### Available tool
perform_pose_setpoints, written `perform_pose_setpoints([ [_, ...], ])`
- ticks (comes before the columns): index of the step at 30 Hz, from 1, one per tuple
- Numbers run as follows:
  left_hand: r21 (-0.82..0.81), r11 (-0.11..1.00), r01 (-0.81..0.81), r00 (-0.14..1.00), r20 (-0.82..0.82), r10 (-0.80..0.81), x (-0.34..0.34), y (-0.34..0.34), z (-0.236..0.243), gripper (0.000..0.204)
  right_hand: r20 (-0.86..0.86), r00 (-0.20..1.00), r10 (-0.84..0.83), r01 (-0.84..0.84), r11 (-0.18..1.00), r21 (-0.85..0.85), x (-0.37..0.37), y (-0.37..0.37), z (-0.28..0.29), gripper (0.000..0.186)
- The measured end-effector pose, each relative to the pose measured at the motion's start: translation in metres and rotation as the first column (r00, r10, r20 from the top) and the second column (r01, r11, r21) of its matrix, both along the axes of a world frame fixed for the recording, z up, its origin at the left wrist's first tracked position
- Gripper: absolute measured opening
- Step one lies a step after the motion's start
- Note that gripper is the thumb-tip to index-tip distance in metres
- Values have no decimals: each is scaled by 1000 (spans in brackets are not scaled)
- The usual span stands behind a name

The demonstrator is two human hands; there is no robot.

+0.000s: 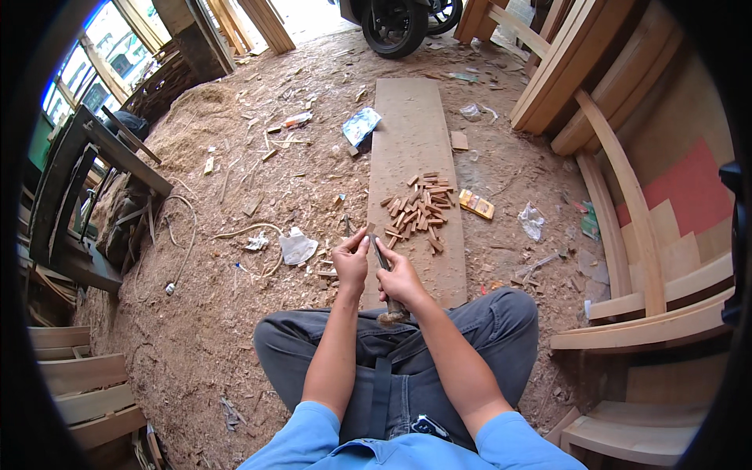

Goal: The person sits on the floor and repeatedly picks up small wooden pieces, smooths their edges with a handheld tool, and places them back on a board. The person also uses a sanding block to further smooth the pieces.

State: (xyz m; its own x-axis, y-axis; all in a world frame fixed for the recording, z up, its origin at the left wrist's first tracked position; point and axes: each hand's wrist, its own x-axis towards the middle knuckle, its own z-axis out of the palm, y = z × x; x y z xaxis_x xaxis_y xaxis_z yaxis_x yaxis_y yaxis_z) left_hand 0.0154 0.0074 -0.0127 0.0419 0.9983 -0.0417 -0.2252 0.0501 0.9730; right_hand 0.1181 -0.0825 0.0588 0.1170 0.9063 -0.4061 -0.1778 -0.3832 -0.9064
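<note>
My left hand (351,262) pinches a small wooden piece (371,229) between thumb and fingertips. Close beside it, my right hand (399,280) is closed around what looks like a chisel (379,249), its dark metal end pointing away from me at the wooden piece. The worn, frayed butt (392,319) of its handle sticks out below the palm, above my lap. Just beyond my hands, a heap of small brown wooden pieces (421,207) lies on a long flat board (407,125); a few lie loose at the heap's edges.
Wood shavings cover the ground (211,258). A yellow packet (476,204) and a blue-white packet (361,127) lie by the board. Curved wooden frames (627,196) lean at right; a dark wooden frame (70,204) stands at left. A motorbike wheel (395,28) is at the far end.
</note>
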Motion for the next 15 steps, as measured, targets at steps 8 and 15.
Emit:
perform_pose_setpoints([
  [8,54,998,-9,978,-207,20,11,-12,3,20,-32,999,-23,20,995,-95,2,8,-14,72],
  [15,10,1000,26,988,-152,-24,12,-30,14,21,58,848,-526,526,850,12,59,21,-6,72],
])
